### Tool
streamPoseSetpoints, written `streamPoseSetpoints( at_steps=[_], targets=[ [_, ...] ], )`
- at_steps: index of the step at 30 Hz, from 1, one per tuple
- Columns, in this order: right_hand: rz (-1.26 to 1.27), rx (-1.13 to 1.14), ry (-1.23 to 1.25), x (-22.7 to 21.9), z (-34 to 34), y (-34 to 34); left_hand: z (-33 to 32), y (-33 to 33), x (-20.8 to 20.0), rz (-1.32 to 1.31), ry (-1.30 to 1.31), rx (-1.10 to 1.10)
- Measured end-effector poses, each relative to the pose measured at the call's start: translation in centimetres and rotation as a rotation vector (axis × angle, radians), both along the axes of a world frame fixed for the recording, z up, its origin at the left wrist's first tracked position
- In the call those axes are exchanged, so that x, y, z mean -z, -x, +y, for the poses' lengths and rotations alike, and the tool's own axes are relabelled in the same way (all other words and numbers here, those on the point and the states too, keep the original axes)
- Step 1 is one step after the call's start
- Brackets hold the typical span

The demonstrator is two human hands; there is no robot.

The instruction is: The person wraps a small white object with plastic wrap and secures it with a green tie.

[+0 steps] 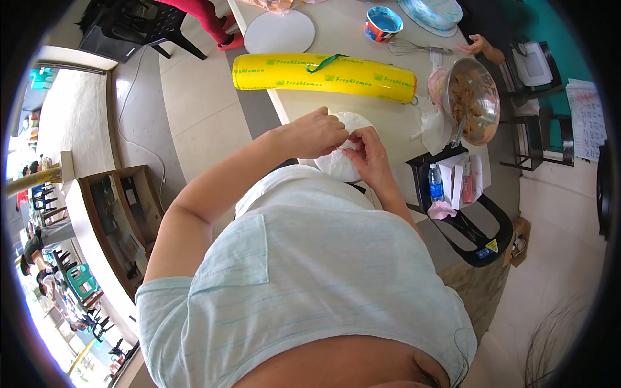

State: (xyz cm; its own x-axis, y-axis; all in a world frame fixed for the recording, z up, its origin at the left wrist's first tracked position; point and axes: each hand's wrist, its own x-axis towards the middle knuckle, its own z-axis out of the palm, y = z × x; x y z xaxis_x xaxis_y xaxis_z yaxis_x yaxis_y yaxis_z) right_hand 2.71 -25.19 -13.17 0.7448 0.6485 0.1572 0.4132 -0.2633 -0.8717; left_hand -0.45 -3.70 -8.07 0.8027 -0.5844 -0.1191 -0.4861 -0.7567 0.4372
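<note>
At the near edge of the table, close to my body, lies a round white bundle [339,167] with a crinkled surface, like thin plastic wrap or a bag. My left hand [317,131] is closed over its upper left part, fingers curled together. From the right, my right hand [370,156] pinches at the middle of the bundle, thumb against fingers. The two hands almost meet. What the left fingertips grip is hidden. Just beyond my hands a long yellow printed roll [323,76] with a green ribbon lies across the table.
Right of the hands stands a metal bowl [488,103] of brown mixture. Farther back are a whisk [414,47], a blue-filled tub [383,23], a white round board [279,32] and a blue-white cake [433,11]. A black chair [482,249] holds a bottle [435,184]. Another person's hand [479,46] shows at upper right.
</note>
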Motion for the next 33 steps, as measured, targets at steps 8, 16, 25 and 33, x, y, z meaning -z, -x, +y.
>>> streamPoseSetpoints(
  at_steps=[8, 16, 25, 33],
  targets=[
    [0.017, 0.008, -0.006, -0.2, 0.0, 0.1, 0.3, -1.3, 0.1, 0.257, 0.038, -0.129],
    [0.074, 0.014, -0.001, -0.1, -0.1, 0.1, 0.4, -1.8, 1.6, 0.249, 0.034, -0.060],
    [0.125, -0.019, 0.026, -1.4, 0.0, -0.3, 0.7, -1.6, 3.9, 0.177, 0.415, -0.178],
    [0.091, 0.159, 0.060, -0.4, 1.3, 0.5, 0.2, -1.4, 3.1, 0.142, 0.369, -0.238]
  ],
)
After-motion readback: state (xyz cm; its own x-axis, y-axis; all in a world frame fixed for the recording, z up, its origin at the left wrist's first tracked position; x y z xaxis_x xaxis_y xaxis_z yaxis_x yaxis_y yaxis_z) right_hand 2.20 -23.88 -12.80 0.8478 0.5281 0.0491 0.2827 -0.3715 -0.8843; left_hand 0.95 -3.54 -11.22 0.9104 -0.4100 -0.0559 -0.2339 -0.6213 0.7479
